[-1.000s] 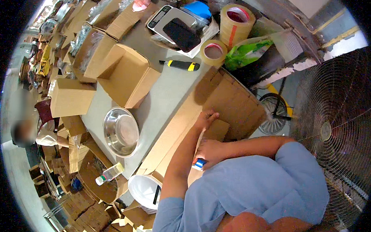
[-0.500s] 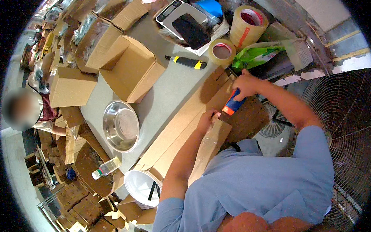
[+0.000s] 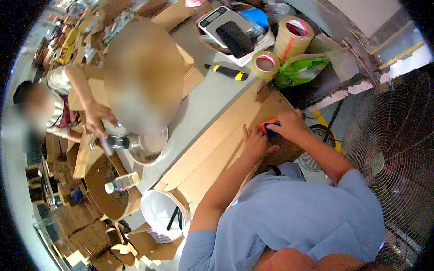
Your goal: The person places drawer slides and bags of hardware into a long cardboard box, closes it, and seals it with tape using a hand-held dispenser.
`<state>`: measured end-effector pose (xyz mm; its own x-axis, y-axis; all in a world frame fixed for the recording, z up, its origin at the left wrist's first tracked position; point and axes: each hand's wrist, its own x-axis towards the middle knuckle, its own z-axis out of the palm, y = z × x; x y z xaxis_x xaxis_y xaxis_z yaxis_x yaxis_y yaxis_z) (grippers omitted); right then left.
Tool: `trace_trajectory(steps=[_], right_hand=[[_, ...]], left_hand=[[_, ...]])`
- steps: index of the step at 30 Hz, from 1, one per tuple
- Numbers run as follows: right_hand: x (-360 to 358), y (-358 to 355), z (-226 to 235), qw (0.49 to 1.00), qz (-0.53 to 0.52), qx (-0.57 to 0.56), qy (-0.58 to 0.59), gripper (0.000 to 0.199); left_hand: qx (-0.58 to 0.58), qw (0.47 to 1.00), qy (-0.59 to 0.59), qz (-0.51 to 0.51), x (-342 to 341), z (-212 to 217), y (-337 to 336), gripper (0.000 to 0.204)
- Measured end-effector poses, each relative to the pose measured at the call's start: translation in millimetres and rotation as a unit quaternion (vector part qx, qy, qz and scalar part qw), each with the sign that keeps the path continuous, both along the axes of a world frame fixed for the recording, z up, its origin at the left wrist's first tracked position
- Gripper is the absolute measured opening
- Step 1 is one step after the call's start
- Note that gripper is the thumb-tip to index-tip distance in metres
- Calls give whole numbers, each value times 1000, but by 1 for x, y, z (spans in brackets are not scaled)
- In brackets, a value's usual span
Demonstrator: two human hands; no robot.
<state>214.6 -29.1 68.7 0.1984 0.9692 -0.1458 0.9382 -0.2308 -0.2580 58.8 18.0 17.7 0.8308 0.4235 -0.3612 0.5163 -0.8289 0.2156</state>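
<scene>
A long brown cardboard carton (image 3: pixel 212 150) lies in front of me along the near side of the table. My left hand (image 3: pixel 256 143) rests on its top with the fingers spread. Just right of it, my right hand (image 3: pixel 291 126) grips a blue-and-orange tape dispenser (image 3: pixel 270 127), pressed against the carton. My palm and fingers hide much of the dispenser. Beyond the carton's far end stand rolls of clear packing tape (image 3: pixel 265 64) and a green plastic bag (image 3: pixel 300 69).
A co-worker's hand (image 3: pixel 98 119) reaches in beside a steel bowl (image 3: pixel 153 149). A black-and-yellow utility knife (image 3: pixel 227 72), a scale (image 3: pixel 219 21) and a phone (image 3: pixel 234 39) lie farther off. A white bucket (image 3: pixel 154 200) stands left; a large fan (image 3: pixel 395 162) is right.
My left hand has gone from pinching the carton's edge to lying spread on it. My right hand has brought the dispenser down and nearer. A co-worker's arm has come in over the bowl.
</scene>
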Motion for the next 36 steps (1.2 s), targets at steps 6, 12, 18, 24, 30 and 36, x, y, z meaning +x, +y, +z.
trace_trajectory(steps=[6,12,18,24,30,36], right_hand=[[5,-90,-83,986,-124,106,-31,44],[-51,-74,-76,968,20,244,52,43],[-67,10,-87,985,-30,-78,153,70],[-88,26,-81,896,-75,-114,422,71],[-103,-4,-66,699,-136,-260,652,55],[-152,-29,-76,640,-91,-421,636,50]], left_hand=[[89,978,-151,116,-71,-23,-52,73],[102,877,100,458,-253,-29,-139,70],[172,508,-150,831,-414,-74,-227,63],[-203,277,-520,782,-432,-110,-256,48],[-325,99,-584,737,-465,-56,-278,50],[-235,67,-689,683,-491,-27,-408,39]])
